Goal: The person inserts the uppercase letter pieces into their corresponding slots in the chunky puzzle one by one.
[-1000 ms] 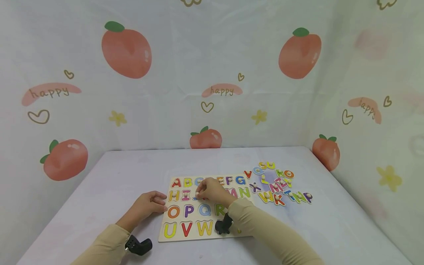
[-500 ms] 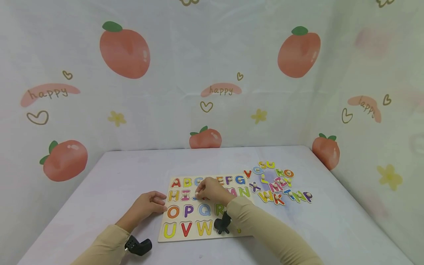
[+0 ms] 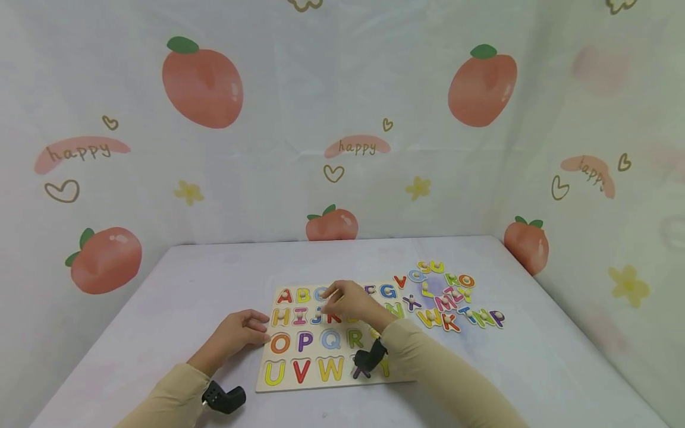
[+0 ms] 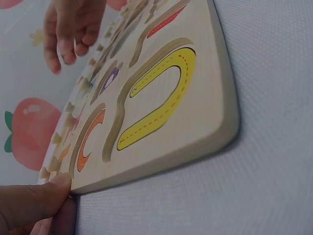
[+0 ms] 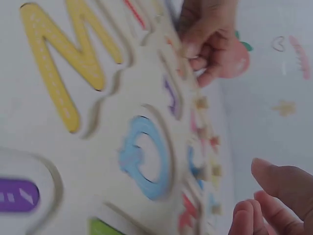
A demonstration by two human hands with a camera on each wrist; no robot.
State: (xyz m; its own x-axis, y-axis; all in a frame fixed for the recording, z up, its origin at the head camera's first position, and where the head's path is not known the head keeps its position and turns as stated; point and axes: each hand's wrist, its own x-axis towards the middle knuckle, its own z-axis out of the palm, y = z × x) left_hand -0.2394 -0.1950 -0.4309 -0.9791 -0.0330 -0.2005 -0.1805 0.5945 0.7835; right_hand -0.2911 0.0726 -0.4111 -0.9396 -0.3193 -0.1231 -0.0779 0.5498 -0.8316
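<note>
A wooden alphabet puzzle board point(image 3: 316, 386) lies on the table with knobbed letters in its top row and at the left of its second row. My right hand point(image 3: 350, 302) hovers over the second row, thumb and fingers parted, holding nothing. Left of its fingertips, the blue J point(image 3: 317, 317) sits in its slot with its knob showing. At the board's left edge, my left hand point(image 3: 231, 334) grips the rim; the left wrist view shows its thumb point(image 4: 59, 182) on top and a finger against the side. The right hand and forearm hide some letters.
Loose knobbed letters lie right of the board, including a red K point(image 3: 451, 323), a yellow W point(image 3: 429, 318), a purple P point(image 3: 497, 318) and an orange O point(image 3: 467, 280). A printed cloth point(image 3: 267, 178) hangs behind the table point(image 3: 225, 261).
My right hand has let go of the J's knob and risen slightly to the right, uncovering the J and the K slot. The left hand stays at the board's edge.
</note>
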